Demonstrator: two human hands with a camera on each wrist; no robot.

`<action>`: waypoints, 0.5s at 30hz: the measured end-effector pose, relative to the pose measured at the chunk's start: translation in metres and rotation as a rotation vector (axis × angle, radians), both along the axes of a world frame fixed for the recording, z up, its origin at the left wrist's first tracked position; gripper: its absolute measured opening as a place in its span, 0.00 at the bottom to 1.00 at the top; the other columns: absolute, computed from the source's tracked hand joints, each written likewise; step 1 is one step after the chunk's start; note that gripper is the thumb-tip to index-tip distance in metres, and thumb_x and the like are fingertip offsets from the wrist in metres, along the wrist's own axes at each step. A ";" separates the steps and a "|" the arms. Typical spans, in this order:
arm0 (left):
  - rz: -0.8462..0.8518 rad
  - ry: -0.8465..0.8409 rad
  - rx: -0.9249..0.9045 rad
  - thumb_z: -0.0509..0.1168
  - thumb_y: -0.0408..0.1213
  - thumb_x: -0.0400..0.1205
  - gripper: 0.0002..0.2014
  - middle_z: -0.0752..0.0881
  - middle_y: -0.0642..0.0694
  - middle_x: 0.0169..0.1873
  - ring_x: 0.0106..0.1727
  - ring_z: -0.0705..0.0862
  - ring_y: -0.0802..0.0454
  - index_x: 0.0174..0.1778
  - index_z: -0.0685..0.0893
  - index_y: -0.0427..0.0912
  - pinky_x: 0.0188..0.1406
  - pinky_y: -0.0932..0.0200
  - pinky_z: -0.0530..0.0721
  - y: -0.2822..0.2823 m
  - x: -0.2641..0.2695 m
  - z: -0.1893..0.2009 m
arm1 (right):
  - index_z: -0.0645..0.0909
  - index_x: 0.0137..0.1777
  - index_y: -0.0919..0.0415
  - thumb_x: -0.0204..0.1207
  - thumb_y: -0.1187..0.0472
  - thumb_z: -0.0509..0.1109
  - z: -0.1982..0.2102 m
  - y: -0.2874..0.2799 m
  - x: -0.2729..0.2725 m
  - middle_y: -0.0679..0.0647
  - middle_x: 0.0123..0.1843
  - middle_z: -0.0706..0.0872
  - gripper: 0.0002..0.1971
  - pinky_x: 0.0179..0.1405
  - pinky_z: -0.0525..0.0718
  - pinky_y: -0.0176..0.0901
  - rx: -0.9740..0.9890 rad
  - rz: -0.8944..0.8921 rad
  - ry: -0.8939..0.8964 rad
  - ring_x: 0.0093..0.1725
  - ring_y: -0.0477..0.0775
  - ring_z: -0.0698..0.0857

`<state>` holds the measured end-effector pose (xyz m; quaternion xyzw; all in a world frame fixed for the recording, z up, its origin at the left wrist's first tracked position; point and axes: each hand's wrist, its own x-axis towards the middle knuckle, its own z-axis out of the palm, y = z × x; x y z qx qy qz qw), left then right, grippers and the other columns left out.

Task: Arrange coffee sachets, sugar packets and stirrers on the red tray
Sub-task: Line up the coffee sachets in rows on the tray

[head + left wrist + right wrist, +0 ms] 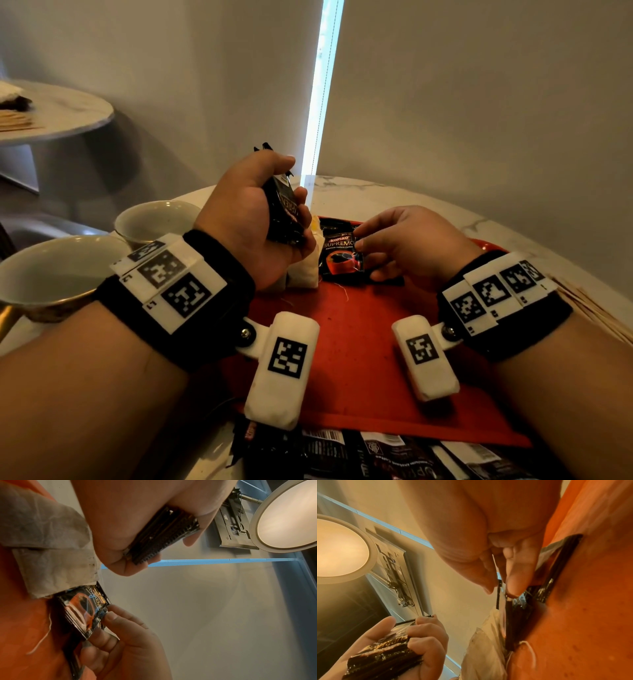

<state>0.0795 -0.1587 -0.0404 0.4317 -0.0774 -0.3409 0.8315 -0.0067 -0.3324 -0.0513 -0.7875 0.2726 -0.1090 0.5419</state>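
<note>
My left hand (274, 205) is raised over the far left of the red tray (359, 342) and grips a stack of black coffee sachets (284, 212), seen edge-on in the left wrist view (163, 534). My right hand (363, 246) pinches the right edge of a black Kopiko Supremo sachet (339, 255), which sits on top of other sachets on the tray's far side. In the right wrist view, thumb and forefinger close on that sachet's serrated edge (499, 588). White paper pouches (301, 274) lie on the tray just left of it, under my left hand.
Two empty cups (154, 219) (51, 270) stand on the marble table left of the tray. A bundle of wooden stirrers (596, 315) lies at the right. More black sachets (376, 455) are heaped by the tray's near edge. A second round table (58, 113) stands far left.
</note>
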 end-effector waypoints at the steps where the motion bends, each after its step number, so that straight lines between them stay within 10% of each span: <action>1: 0.001 0.002 -0.001 0.68 0.47 0.79 0.21 0.81 0.47 0.41 0.35 0.79 0.53 0.66 0.81 0.43 0.32 0.58 0.78 0.000 0.000 0.000 | 0.85 0.54 0.67 0.76 0.74 0.73 0.000 0.000 0.000 0.65 0.43 0.89 0.08 0.25 0.88 0.44 -0.004 -0.002 -0.003 0.29 0.53 0.86; 15: -0.024 -0.005 -0.008 0.68 0.46 0.78 0.17 0.80 0.47 0.39 0.33 0.78 0.52 0.60 0.80 0.43 0.33 0.58 0.76 0.000 0.001 -0.002 | 0.88 0.51 0.58 0.76 0.67 0.76 0.002 0.001 -0.002 0.62 0.45 0.92 0.06 0.30 0.87 0.44 -0.194 0.019 0.054 0.41 0.57 0.91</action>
